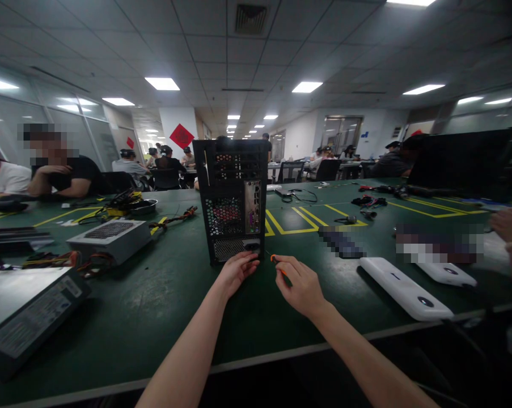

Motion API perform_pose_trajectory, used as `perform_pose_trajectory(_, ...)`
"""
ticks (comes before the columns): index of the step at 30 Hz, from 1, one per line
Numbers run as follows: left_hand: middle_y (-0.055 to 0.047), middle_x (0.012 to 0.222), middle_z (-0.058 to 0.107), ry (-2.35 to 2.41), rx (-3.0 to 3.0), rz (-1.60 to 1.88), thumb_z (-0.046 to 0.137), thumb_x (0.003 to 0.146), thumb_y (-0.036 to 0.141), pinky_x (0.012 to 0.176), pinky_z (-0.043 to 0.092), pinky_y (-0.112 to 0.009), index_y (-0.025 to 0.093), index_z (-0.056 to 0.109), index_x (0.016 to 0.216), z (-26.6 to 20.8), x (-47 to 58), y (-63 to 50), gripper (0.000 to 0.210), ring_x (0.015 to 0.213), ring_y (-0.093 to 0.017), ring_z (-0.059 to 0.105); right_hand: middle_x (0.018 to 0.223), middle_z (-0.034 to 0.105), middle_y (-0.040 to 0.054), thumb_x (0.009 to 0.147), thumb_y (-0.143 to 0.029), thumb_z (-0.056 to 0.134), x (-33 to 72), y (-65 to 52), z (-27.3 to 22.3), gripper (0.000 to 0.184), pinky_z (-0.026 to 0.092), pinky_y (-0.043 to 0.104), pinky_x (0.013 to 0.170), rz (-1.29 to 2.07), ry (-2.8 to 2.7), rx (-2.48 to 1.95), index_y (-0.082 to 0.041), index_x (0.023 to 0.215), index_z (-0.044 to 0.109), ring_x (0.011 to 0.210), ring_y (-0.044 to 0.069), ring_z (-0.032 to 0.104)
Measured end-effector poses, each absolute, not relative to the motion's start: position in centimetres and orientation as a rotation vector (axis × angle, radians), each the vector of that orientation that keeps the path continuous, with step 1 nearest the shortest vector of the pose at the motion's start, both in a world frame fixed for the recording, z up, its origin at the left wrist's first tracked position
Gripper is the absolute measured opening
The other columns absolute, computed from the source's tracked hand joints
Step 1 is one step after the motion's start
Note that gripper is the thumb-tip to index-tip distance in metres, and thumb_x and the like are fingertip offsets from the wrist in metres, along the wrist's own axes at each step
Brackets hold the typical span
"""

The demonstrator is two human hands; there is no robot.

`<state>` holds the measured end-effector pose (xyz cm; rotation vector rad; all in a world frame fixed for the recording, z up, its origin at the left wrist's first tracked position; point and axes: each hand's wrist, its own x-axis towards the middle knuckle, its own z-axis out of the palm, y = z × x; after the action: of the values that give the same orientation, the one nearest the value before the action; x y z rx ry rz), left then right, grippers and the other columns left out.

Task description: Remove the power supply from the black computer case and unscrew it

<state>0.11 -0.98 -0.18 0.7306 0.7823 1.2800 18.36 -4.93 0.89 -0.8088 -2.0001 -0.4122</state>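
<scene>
Partly, the right hand (pixel 299 284) hides the orange tool (pixel 273 258).

The right hand (pixel 300 283) holds an orange tool (pixel 273 258) near a computer (pixel 235 190).

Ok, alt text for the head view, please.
A person's right hand holds a small orange-handled tool near a tall black computer tower on a green table, left hand at the tower's lower rear. Grey metal power supplies lie to the left, long white plastic devices to the right.
</scene>
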Motion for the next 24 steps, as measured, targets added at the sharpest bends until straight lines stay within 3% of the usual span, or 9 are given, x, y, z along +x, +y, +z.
perform_pose_trajectory(24,-0.013,0.098,0.064,0.780,0.738,1.286,0.058,0.070,0.006,0.063,0.051,-0.022,0.009,0.058,0.091,-0.28,0.14,-0.93,0.021,0.071,-0.013,0.063,0.104,0.058,0.0100,0.079,-0.011,0.045,17.85,-5.16,0.55,0.014,0.044,0.031,0.071,-0.529,-2.142,-0.761,-0.016,0.087,0.055,0.081,0.017,0.055)
